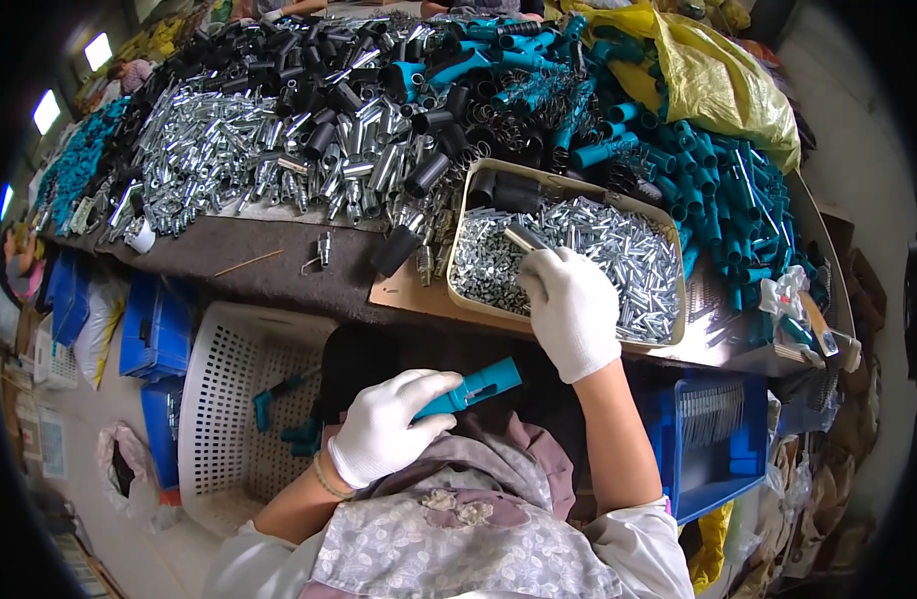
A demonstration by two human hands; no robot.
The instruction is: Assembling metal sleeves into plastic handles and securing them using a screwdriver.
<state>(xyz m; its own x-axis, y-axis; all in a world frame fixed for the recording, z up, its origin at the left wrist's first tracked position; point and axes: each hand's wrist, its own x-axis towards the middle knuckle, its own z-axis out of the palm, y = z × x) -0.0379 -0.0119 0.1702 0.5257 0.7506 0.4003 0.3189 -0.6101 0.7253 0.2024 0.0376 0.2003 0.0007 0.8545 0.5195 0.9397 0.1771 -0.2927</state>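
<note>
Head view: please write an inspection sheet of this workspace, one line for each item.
Surface: dark worktable, mostly covered by parts, with a bare strip at the near edge.
Job's things: teal handle held in the left hand; small metal tube held in the right hand over a beige tray of small silver parts.
Clutter: heaps of silver tubes, black tubes and teal handles; a yellow bag.
Grippers: both hands wear white gloves, each closed on its part.
Cables: nothing seen.
Surroundings: white perforated basket with a few teal parts, and blue crates below the table.
</note>
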